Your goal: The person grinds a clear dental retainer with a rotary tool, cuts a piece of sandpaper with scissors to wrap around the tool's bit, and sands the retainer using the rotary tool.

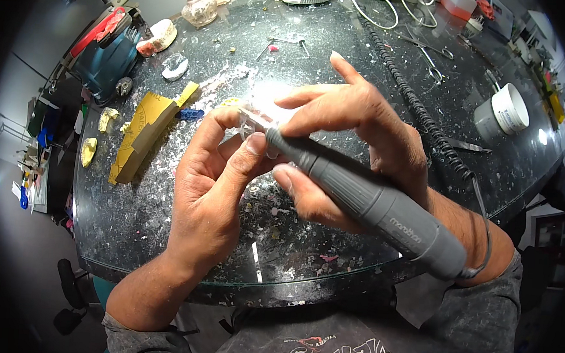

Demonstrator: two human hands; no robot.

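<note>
My right hand (368,120) is closed round a dark grey rotary handpiece (364,197), its body slanting down to the right. The nose and thin bit of the tool point up-left, at a small clear piece (247,125) pinched between the thumb and fingers of my left hand (209,172). Bright glare and my fingers hide much of that piece; its exact kind does not show. Whether the bit touches it, I cannot tell. A cable leaves the handpiece's rear end and joins a black coiled cord (420,107).
White dust and crumbs cover much of the dark tabletop (316,261). Folded yellow sandpaper (145,131) lies left, near a blue tool (190,114) and yellow lumps (89,152). Scissors (429,56) and a white tub (509,108) are at right; a dental cast (157,37) stands far left.
</note>
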